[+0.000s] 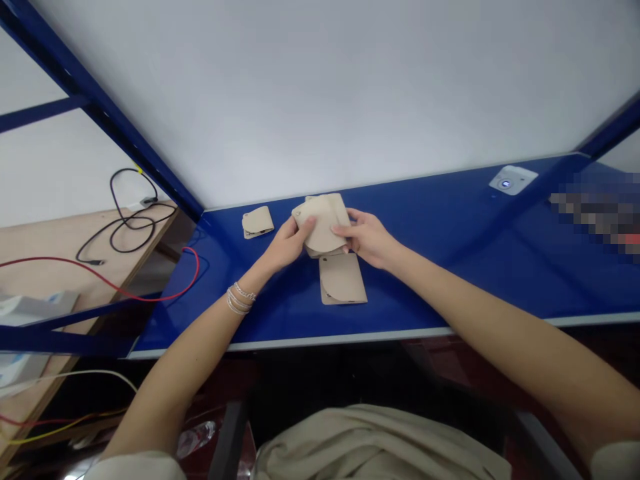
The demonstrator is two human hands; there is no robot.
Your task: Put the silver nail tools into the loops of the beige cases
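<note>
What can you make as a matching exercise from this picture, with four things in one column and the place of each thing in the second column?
Things:
1. left hand
2. silver bracelets
3. small beige pouch
4. black cable

Places:
A. on the wooden board
B. around the left wrist
C. on the blue tabletop
D. on the held beige pouch

Right pairs: 1-D, 2-B, 3-C, 4-A.
</note>
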